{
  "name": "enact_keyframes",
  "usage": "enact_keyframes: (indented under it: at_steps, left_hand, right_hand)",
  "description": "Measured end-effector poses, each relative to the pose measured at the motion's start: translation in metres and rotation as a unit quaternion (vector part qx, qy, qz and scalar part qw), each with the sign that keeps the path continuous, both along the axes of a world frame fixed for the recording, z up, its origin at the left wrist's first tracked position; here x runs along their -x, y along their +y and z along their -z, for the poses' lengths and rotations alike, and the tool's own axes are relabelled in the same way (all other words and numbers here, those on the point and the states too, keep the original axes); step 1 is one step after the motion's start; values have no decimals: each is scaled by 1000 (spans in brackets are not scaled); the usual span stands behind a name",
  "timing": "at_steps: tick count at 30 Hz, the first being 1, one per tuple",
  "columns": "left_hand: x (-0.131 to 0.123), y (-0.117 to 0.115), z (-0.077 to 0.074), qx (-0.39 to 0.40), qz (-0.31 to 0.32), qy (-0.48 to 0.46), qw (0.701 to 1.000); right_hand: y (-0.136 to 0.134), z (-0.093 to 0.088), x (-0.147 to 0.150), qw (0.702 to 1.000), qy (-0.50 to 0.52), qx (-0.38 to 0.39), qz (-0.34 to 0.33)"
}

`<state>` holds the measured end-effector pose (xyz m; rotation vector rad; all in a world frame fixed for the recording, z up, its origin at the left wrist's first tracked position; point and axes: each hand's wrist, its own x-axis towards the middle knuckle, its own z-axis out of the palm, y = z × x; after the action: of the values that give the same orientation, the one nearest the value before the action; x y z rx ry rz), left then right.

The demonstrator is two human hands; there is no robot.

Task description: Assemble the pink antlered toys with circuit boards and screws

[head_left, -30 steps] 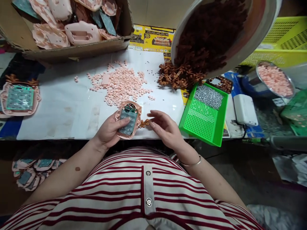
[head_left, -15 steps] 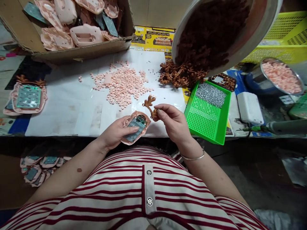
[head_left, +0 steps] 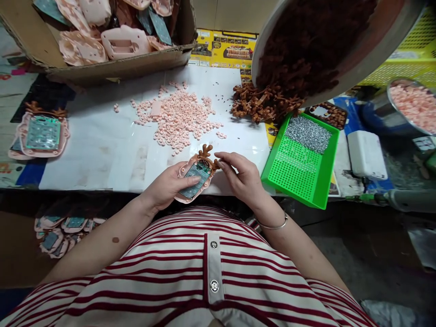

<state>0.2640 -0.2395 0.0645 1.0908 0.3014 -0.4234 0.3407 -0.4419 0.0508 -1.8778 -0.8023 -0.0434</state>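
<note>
My left hand [head_left: 172, 184] grips a pink plastic shell [head_left: 186, 199] with a circuit board [head_left: 195, 178] inside, thumb lying across the board. A brown antler piece [head_left: 205, 151] sits along the shell's upper end, one antler pointing up. My right hand [head_left: 242, 177] pinches the other antler between thumb and forefinger at the shell's right upper corner. Whether the antler piece is fully seated, I cannot tell. Beyond the hands lies a scattered heap of small pink rings [head_left: 182, 116] on white paper [head_left: 98, 141].
A tipped white bucket [head_left: 262, 50] spills brown antler pieces [head_left: 259, 106]. Right of my hands stands a green tray [head_left: 299, 170] with silver screws [head_left: 308, 134]. A cardboard box [head_left: 122, 70] of shells is back left. A shell with antlers [head_left: 44, 136] lies far left. An electric screwdriver [head_left: 405, 200] rests right.
My right hand has brought the antler piece down and left onto the shell's upper end. Earlier it was held above and beside the shell. The view has shifted slightly.
</note>
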Motion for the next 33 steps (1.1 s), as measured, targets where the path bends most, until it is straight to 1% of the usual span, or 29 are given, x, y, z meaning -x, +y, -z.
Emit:
enact_keyframes:
  at_steps: [2,4,6,8,10,12,14,16,19,21,23,25,30,33]
  left_hand:
    - [0,0,0,-2,3,1,1000]
    - [0,2,0,4,13,-3,1000]
    - [-1,4,-1,12,28,-8,1000]
    - [-2,5,-2,17,43,-9,999]
    - [-3,6,-3,19,55,-7,998]
    - [-4,5,-4,16,63,-3,998]
    - [-4,4,-5,5,67,5,998]
    - [-4,2,-5,-8,69,11,998]
    - [-3,2,-4,-19,65,13,998]
    - [-3,2,-4,-18,65,12,998]
    - [-3,2,-3,-12,71,12,997]
    - [-4,3,-3,-6,75,14,997]
    - [-6,3,-3,-13,79,25,997]
    - [-5,2,-3,-25,80,24,996]
  right_hand:
    - [-1,2,-1,997,-64,32,1]
    - [-1,6,-2,994,-96,46,3]
    - [0,10,-2,992,-109,57,-1]
    - [-1,13,-3,994,-86,59,-11]
    - [-2,13,-5,999,-10,32,-27]
    - [-2,11,-8,994,103,-20,-31]
    - [0,7,-11,975,208,-73,-27]
    - [5,3,-13,952,282,-112,-32]
    - [14,1,-14,919,358,-155,-55]
    - [19,3,-14,898,396,-183,-57]
    - [22,5,-14,886,415,-199,-50]
    - [22,7,-13,890,408,-201,-44]
    - [19,7,-15,922,340,-176,-61]
    - [18,7,-16,915,353,-181,-69]
